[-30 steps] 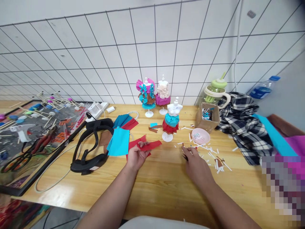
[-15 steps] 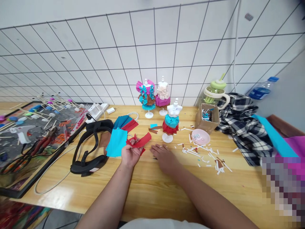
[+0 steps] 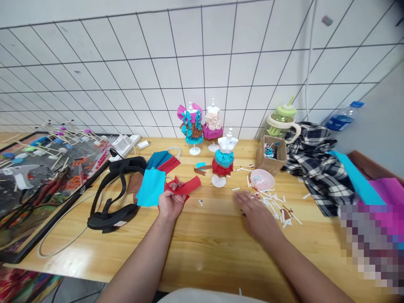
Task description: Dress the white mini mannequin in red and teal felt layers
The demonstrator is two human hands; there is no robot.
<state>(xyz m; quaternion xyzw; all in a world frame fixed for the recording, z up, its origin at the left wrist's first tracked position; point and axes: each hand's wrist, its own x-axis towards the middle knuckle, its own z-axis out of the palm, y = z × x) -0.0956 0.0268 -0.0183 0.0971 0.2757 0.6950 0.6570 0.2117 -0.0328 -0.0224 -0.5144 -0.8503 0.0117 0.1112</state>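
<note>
My left hand (image 3: pixel 172 203) is palm up near the middle of the table, its fingers closed on red crepe paper (image 3: pixel 188 186). Flat on the wood, my right hand (image 3: pixel 255 209) has its fingers stretched out, slightly blurred, at the edge of white paper scraps (image 3: pixel 277 205). Between and behind the hands stands a small white dress form (image 3: pixel 227 144) wearing a blue top and red skirt. Blue paper sheets (image 3: pixel 151 188) lie just left of my left hand. A pink dish (image 3: pixel 262 179) with small clear bits sits behind my right hand.
Two more dressed forms (image 3: pixel 193 128) stand by the tiled wall. A black headset (image 3: pixel 115 193) and cable lie left, beside a mat with a glue gun (image 3: pixel 20 176). At right are a cardboard box (image 3: pixel 270 158), a green-lidded jug (image 3: pixel 282 120) and checked cloth (image 3: pixel 315 160).
My right hand has slid right across the table to the paper scraps. My left hand still holds the red crepe paper in about the same place. The view has shifted slightly.
</note>
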